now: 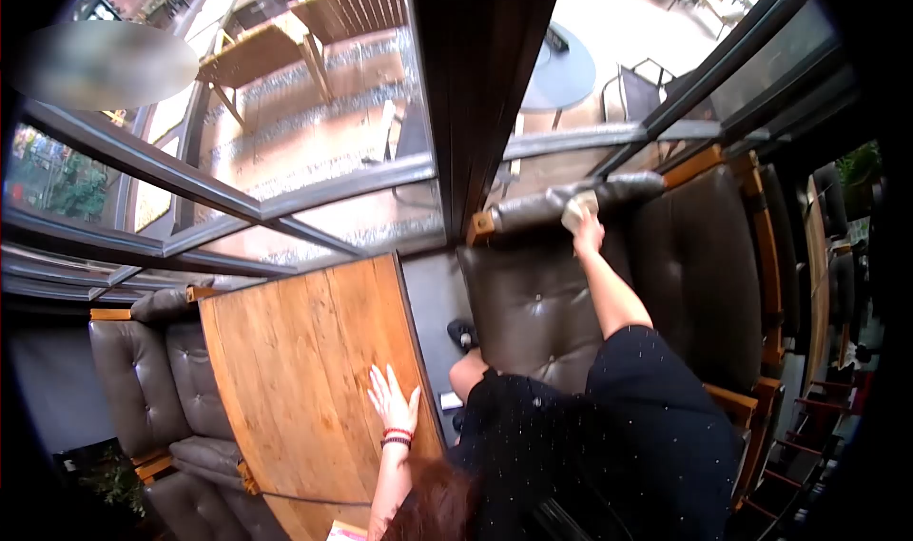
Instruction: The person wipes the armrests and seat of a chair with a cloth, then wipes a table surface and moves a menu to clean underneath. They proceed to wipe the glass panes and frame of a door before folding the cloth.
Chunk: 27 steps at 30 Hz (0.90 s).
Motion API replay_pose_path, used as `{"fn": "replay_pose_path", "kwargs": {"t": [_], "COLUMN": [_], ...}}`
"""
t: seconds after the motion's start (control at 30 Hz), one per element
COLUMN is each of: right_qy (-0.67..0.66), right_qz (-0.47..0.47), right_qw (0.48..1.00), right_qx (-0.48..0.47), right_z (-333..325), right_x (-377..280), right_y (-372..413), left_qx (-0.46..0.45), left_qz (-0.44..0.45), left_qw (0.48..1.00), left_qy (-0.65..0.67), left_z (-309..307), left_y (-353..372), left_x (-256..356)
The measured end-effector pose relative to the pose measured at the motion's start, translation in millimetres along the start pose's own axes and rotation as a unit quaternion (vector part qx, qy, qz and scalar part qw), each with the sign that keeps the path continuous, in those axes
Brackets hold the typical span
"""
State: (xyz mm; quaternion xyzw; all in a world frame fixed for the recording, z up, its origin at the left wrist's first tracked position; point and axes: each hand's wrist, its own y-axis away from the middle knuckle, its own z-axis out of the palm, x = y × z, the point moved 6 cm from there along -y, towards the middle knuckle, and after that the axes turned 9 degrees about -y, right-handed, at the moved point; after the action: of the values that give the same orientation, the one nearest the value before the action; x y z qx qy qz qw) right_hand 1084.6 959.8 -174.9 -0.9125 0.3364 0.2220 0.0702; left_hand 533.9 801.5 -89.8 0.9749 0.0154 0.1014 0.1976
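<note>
My right hand (pixel 589 234) reaches forward, its fingers closed on a pale, folded cloth (pixel 578 210). The cloth rests on the padded armrest (pixel 533 210) of a dark brown leather sofa (pixel 518 289), close to the window. My left hand (pixel 393 400) lies flat on a wooden table (pixel 295 351), fingers spread and holding nothing. Red and dark bead bracelets (pixel 397 436) circle that wrist.
Another brown leather sofa (pixel 143 375) stands beyond the table. Dark-framed windows (pixel 314 194) run along the front, with a dark pillar (pixel 475 85) between them. Near the table's lower edge lies a pinkish item (pixel 346 531). A shoe (pixel 463 335) shows on the floor.
</note>
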Motion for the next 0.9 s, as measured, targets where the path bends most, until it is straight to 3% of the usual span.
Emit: {"fn": "replay_pose_path", "kwargs": {"t": [0.03,0.1,0.2,0.23,0.3,0.37,0.43,0.53,0.57,0.63,0.7,0.77,0.8,0.9], "right_qy": [-0.038,-0.178,-0.385,-0.452,-0.620,-0.587,-0.346,-0.252,-0.216,-0.155,-0.125,-0.139,-0.094,-0.161], "right_qz": [0.098,0.051,-0.039,-0.070,-0.131,-0.379,-0.492,-0.660,-0.690,-0.699,-0.716,-0.717,-0.680,-0.701], "right_qw": [0.993,0.982,0.918,0.885,0.760,0.707,0.715,0.542,0.497,0.468,0.507,0.495,0.537,0.518], "right_qx": [-0.047,0.022,0.083,0.086,0.147,0.113,0.357,0.455,0.481,0.518,0.464,0.471,0.490,0.463], "right_z": [-30,-90,-166,-183,-308,-422,-474,-530,-535,-531,-524,-509,-502,-495], "right_x": [0,-3,-4,-29,-164,-302,-358,-491,-526,-594,-659,-711,-725,-726], "right_y": [3,-8,-29,-38,1,76,84,154,161,173,166,148,143,183], "left_qx": [0.007,0.018,0.046,0.050,0.051,0.061,0.062,0.071,0.070,0.089,0.107,0.120,0.120,0.142], "left_qz": [0.005,0.010,0.024,0.030,0.034,0.040,0.040,0.039,0.039,0.030,0.021,0.001,-0.010,-0.036], "left_qw": [1.000,0.999,0.998,0.998,0.998,0.997,0.997,0.997,0.997,0.996,0.994,0.992,0.993,0.988], "left_qy": [0.012,0.025,0.043,0.032,0.004,0.011,0.024,0.021,0.019,0.012,0.022,0.023,0.022,0.041], "left_z": [2,6,15,16,17,23,29,34,37,42,40,38,34,32], "left_y": [-1,3,9,10,14,14,13,13,14,14,15,16,17,18], "left_x": [-3,-9,-17,-16,-17,-20,-22,-27,-27,-28,-27,-23,-21,-17]}}
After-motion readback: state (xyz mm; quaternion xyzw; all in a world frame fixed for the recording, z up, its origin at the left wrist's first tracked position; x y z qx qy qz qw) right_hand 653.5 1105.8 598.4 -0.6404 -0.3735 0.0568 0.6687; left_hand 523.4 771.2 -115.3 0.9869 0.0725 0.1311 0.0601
